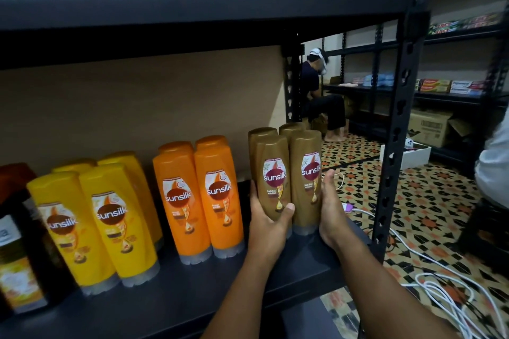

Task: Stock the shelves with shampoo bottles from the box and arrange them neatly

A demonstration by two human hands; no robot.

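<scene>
Brown shampoo bottles [286, 173]: four, upright, right end of dark shelf [192, 292]. Left hand [268, 224] gripped front-left bottle; right hand [332, 206], fingers straight, pressed front-right bottle's side. Orange bottles [198, 195], yellow bottles [93, 217] stood leftward.

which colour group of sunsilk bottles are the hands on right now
The brown bottles, the rightmost group by the rack post. The left hand grips the front left one and the right hand presses the group's right side; the orange bottles and yellow bottles stand untouched.

Two bare forearms rise from the lower frame; the left hand [268, 224] and right hand [332, 210] wear no sleeves, gloves or jewellery.
</scene>
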